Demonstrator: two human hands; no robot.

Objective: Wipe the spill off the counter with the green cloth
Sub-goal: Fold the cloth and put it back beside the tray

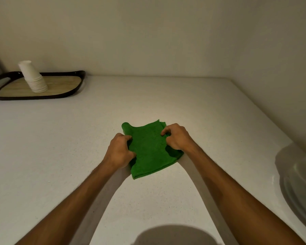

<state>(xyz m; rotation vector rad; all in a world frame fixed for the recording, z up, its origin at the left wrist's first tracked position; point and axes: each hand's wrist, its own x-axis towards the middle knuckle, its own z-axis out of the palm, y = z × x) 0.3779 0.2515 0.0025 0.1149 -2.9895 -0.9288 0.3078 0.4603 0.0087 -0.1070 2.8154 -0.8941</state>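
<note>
A pale speckled bench (64,138) runs to plain cream walls under dim warm light. At its centre the left hand (119,152) pinches the nine o'clock edge of the green cloth (148,152), fingers curled onto the fabric; the right hand (177,137) clamps the three o'clock edge likewise. The cloth lies folded flat on the bench between them. No spill shows anywhere, so wiping looks either finished or the wet patch sits under the cloth; I cannot tell which. Toward ten o'clock a dark tray (74,89) carries stacked white paper cups (34,77). At four o'clock, blurred clear plastic (300,183). No brand, label or writing is readable anywhere
</note>
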